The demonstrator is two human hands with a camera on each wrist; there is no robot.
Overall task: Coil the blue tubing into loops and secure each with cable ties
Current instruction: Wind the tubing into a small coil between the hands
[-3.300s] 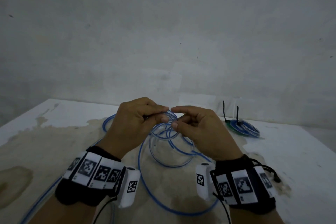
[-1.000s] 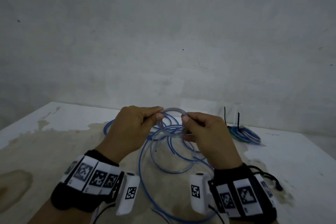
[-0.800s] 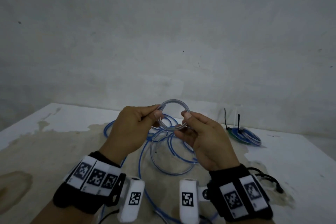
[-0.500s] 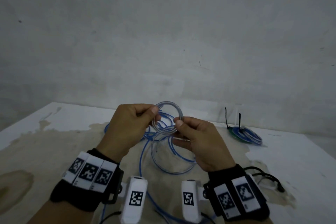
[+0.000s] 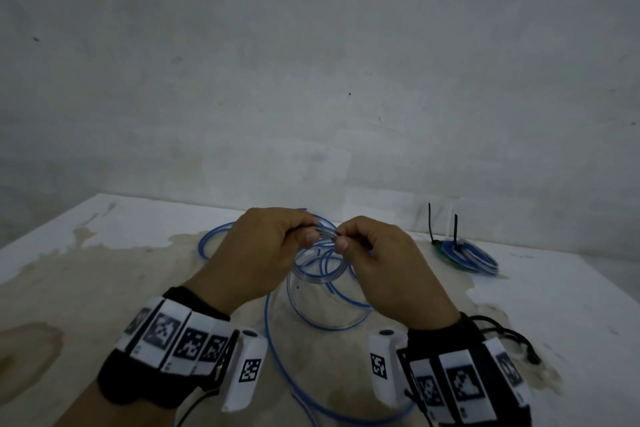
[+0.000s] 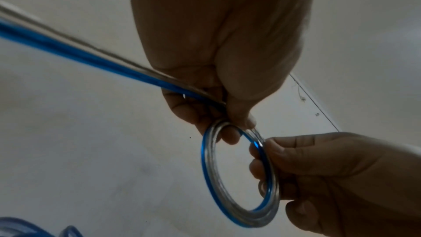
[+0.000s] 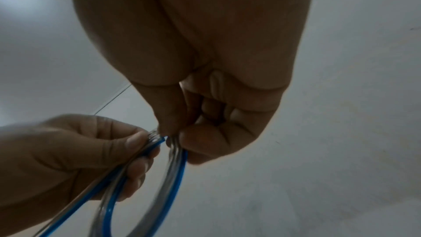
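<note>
Both hands hold a small coil of blue-and-clear tubing (image 5: 317, 276) above the table. My left hand (image 5: 266, 246) pinches its left side between thumb and fingers, with the free length running back past the palm. My right hand (image 5: 374, 253) pinches the coil's right side. In the left wrist view the coil (image 6: 209, 177) is a tight ring of several turns, with the left hand (image 6: 230, 127) above it and the right hand (image 6: 273, 154) at its right. The right wrist view shows the tubing (image 7: 175, 161) squeezed between both hands' fingertips. Loose blue tubing (image 5: 277, 340) trails over the table below.
A finished coil (image 5: 464, 255) with two upright black cable ties (image 5: 430, 222) lies at the back right. A black cord (image 5: 509, 336) lies by my right wrist. The stained white table (image 5: 104, 288) ends at a grey wall (image 5: 311, 80).
The small coil, raised upright between my fingertips a second ago, has tipped down and now hangs below my hands. My fingertips have drawn closer together at its top.
</note>
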